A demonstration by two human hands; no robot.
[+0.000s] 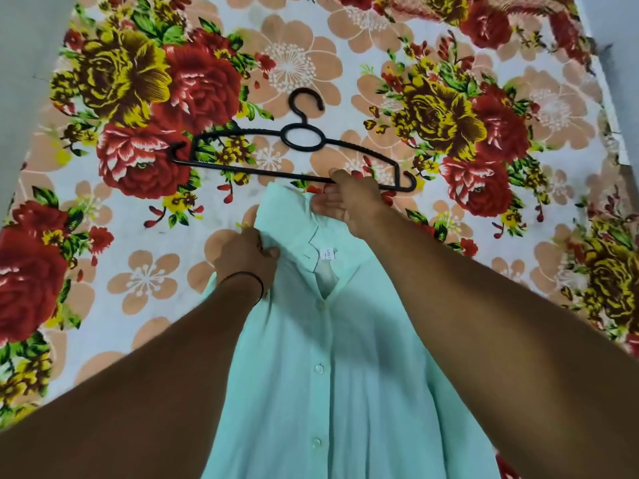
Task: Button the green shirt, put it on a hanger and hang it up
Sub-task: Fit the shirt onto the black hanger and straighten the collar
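1. On the red, yellow and peach floral-printed bedsheet (145, 271), the pale mint-green, thin-woven button-front shirt (345, 375) is lying front up. Its collar is pointing away from us and its hem is running out of view below.
2. Its placket is looking closed at the small pearly round buttons (318, 368) that we are seeing. The neck is gaping above them and showing a white label (326, 254), so we are judging the buttoning done or nearly so.
3. Our left hand (247, 259) is gripping the cloth at the shoulder beside the collar, fingers curled round it.
4. Our right hand (345, 200) is lying over the collar's far edge, one fingertip touching the lower bar of the thin black plastic hanger (249, 171). Whether it is pinching cloth or bar we cannot tell.
5. That hanger is lying just beyond the collar, hook away from us.
6. We are taking the step in hand to be fitting the hanger. It should go best by holding the neck open, feeding one hanger arm in at a time and sparing the top button any strain.
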